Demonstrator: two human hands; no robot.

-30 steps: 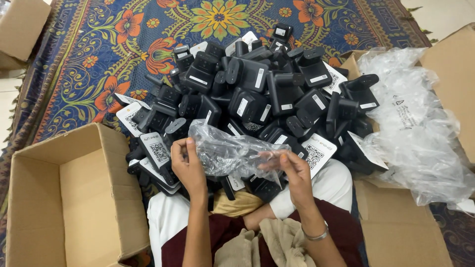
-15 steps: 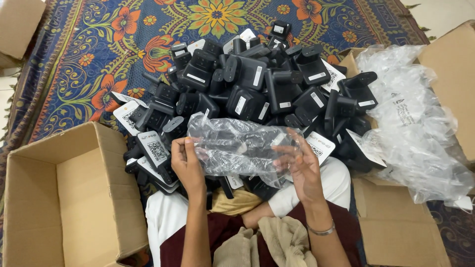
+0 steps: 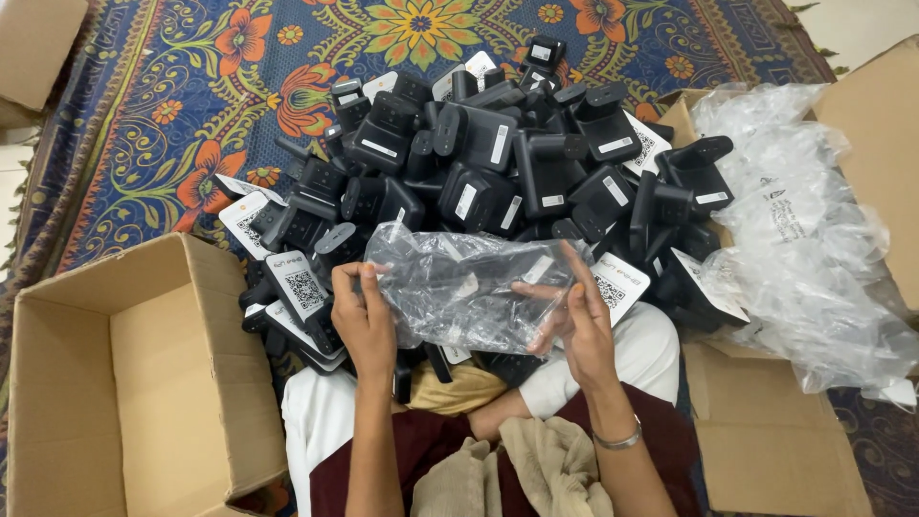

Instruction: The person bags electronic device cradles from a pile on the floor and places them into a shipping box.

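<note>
Holding: both hands are gripping a clear plastic bag (image 3: 459,287) with a black device inside, above the lap.
Left hand (image 3: 364,321): fingers are pinching the bag's left edge.
Right hand (image 3: 579,321): fingers are spreading along its right edge, grasping it.
Behind: black devices (image 3: 517,163) are lying piled on a floral rug (image 3: 172,105).
Sides: open box (image 3: 115,383) left, empty bags (image 3: 814,239) right.

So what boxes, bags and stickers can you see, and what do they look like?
Clear plastic bag: crinkled, held between left hand and right hand.
Open cardboard box: brown, at the left.
Heap of clear bags: shiny, at the right.
Cardboard box: brown, lower right.
White cards: square black patterns, beside the pile.
Black devices: small white stickers.
</note>
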